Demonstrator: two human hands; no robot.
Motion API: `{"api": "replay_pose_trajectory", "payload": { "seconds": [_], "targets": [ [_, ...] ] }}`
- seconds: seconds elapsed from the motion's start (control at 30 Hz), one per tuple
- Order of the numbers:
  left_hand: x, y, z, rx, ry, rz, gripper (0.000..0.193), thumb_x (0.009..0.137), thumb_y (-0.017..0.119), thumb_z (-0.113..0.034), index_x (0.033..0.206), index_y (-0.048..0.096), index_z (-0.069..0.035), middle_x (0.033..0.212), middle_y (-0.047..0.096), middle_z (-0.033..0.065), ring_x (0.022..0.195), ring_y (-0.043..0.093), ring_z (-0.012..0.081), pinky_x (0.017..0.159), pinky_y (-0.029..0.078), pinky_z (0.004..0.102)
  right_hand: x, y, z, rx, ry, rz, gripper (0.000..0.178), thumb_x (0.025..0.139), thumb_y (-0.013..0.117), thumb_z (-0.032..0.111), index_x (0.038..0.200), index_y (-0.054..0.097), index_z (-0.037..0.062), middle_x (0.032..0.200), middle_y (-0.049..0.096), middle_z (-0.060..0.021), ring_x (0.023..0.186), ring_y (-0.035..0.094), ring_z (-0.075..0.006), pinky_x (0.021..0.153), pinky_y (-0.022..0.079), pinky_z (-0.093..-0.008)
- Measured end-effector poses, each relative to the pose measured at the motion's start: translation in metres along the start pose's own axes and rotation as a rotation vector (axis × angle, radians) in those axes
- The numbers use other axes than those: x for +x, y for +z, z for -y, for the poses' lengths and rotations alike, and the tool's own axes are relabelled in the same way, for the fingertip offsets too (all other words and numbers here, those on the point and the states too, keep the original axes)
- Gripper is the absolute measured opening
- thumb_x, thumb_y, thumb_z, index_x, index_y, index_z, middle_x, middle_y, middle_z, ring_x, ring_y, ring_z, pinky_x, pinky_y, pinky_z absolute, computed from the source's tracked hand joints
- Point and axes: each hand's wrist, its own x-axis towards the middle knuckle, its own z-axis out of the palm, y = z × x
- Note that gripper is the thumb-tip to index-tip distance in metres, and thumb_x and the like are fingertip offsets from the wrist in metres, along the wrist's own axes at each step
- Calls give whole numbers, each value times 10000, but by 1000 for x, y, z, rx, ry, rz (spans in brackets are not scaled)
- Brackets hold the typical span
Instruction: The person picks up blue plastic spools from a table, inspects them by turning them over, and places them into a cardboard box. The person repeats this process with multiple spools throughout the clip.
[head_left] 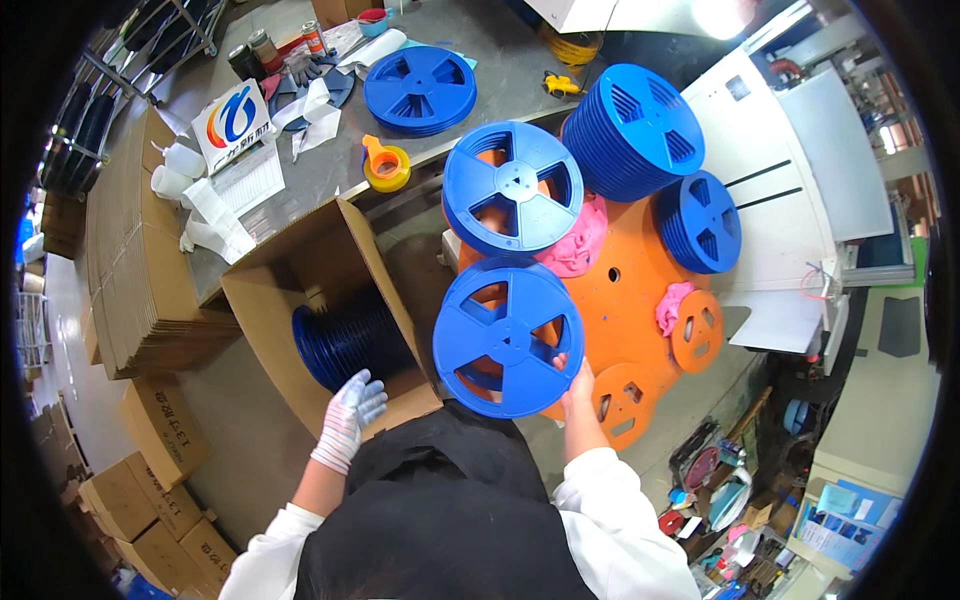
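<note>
My right hand (577, 381) grips the right rim of a blue plastic reel (505, 372), which has spoke-like arms and open windows; part of the fingers is hidden behind it. My left hand (350, 410), in a white glove, is open with its fingers stretched out, at the near edge of an open cardboard box (262, 300). Inside that box lies a row of dark blue reels (325, 345) on edge. Just beyond the held reel, a stack of blue reels (512, 225) rests at the edge of an orange round-lobed table (640, 245).
More blue reel stacks (650, 120) stand on the orange table beside pink cloths (580, 245). An orange-yellow tape dispenser (385, 165) sits on the grey workbench (330, 150) near another reel stack (420, 92). Flattened cartons (150, 240) and closed boxes (165, 430) stand at left.
</note>
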Motion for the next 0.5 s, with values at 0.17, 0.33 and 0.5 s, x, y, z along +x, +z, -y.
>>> {"api": "replay_pose_trajectory", "payload": {
  "seconds": [0.17,0.33,0.5],
  "targets": [
    [1,6,28,59,-44,-36,677,950,599,-423,1454,385,-24,1376,500,246,1212,546,368,1028,454,469,67,12,2,-598,-398,-238,401,983,554,246,1275,547,-29,1251,603,-187,1143,594,-285,983,460,-379],
    [0,17,52,29,-63,-96,676,952,597,-414,1468,371,-41,1401,468,251,1240,521,384,1040,438,479,154,121,60,-741,-728,-83,412,922,643,207,1270,561,1,1218,606,-199,1146,585,-319,971,463,-398],
    [-11,24,80,-32,-133,-204,617,961,598,-374,1449,404,-51,1366,503,237,1186,559,350,1006,459,449,220,231,118,-974,-738,-217,555,794,769,343,1188,588,-4,1172,613,-207,1076,598,-347,933,470,-428]
  ]
}}
